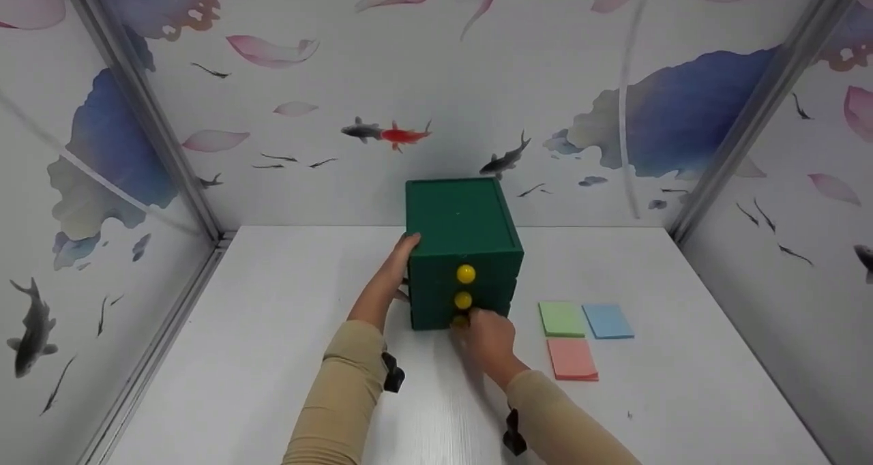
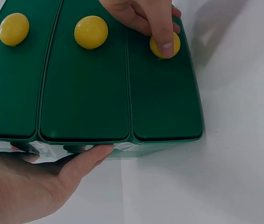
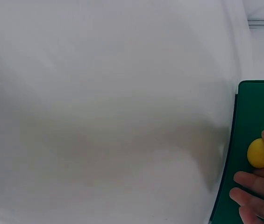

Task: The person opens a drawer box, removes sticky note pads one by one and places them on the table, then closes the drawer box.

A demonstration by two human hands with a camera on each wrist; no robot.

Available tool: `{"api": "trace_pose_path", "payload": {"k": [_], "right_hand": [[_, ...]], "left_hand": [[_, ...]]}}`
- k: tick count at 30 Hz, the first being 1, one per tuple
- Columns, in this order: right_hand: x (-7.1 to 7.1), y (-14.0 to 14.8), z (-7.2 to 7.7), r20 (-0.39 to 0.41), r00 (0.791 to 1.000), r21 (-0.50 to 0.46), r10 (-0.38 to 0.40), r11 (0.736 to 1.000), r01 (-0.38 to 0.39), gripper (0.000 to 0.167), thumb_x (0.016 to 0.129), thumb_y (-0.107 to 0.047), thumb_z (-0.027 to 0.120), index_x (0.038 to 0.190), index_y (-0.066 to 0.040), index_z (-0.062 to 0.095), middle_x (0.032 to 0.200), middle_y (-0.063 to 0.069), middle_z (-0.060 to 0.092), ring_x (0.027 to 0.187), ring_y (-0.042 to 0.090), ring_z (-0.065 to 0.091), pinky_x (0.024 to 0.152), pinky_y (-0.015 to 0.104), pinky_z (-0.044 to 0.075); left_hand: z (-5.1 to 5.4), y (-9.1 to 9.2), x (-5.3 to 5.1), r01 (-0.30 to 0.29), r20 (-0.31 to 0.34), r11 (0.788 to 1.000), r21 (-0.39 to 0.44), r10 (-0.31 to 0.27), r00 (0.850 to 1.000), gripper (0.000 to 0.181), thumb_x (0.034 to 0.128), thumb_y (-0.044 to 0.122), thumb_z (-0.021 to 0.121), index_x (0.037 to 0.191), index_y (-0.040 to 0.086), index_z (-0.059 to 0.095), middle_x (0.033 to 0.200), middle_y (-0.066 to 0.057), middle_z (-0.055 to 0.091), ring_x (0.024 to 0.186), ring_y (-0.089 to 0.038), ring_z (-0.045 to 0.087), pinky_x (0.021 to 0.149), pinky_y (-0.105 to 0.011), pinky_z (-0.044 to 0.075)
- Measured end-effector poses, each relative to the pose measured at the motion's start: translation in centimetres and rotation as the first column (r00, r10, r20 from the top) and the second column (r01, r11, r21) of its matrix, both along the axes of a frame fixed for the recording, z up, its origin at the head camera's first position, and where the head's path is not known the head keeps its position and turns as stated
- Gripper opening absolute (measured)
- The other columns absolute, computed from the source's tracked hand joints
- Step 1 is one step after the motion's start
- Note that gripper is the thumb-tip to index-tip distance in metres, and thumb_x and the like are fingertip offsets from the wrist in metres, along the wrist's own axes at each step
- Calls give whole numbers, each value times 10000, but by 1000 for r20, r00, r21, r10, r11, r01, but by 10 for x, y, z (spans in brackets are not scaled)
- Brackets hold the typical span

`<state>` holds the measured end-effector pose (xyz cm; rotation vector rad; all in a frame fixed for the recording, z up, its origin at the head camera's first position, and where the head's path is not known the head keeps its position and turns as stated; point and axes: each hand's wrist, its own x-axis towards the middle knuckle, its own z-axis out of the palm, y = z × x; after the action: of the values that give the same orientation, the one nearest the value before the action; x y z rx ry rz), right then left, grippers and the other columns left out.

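Observation:
A green box with three drawers stands on the white table, a round yellow knob on each drawer front. My left hand lies against the box's left side; in the left wrist view that hand has its fingers stretched along the side wall. At the lowest drawer, my right hand pinches the bottom knob. The left wrist view shows the thumb on that yellow knob, and the right wrist view shows thumb and fingers around the knob. All three drawers look closed.
Right of the box lie three sticky-note pads on the table: green, blue and pink. Printed walls with fish and petals enclose the table at the back and both sides.

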<state>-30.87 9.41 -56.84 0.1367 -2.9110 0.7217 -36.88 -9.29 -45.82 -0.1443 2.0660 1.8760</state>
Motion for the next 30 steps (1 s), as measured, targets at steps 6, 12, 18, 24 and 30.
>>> {"api": "trace_pose_path", "payload": {"k": [6,12,18,24,30], "right_hand": [[-5,-1,-3,65,998,40,-10,999,8,264,890,-329,729,823,-88,641,597,-16,476,631,198,523,689,321,521],[-12,4,-8,127,992,-68,18,998,-10,204,910,-299,712,842,-125,629,638,-12,509,691,198,540,734,337,519],[-16,9,-10,140,989,-92,47,995,-34,184,899,-277,728,812,-158,617,643,-17,523,688,191,538,702,324,495],[-13,12,-9,109,990,-15,86,996,-85,218,865,-244,761,763,-158,589,637,-19,501,660,191,514,652,322,467],[-4,10,-9,133,989,3,67,998,-68,215,822,-262,804,795,-144,626,675,-27,527,688,211,513,714,355,500]], "left_hand": [[0,1,-2,7,-3,1000,5,-7,1000,857,901,672,374,1585,287,30,1596,-182,86,1316,-521,281,985,-691,303],[-1,0,-2,-3,-7,1000,-3,3,1000,856,897,671,374,1585,282,47,1593,-182,101,1310,-518,289,986,-694,299],[-2,1,-4,7,-13,1000,0,-7,1000,856,899,673,375,1585,281,46,1593,-184,100,1308,-518,293,983,-688,307],[-2,0,-3,-1,-8,1000,10,1,1000,859,901,669,382,1585,281,37,1597,-176,87,1321,-513,276,983,-690,304],[-2,-2,-3,4,0,1000,14,-4,1000,864,901,675,385,1584,288,24,1604,-161,67,1341,-507,251,990,-689,297]]}}
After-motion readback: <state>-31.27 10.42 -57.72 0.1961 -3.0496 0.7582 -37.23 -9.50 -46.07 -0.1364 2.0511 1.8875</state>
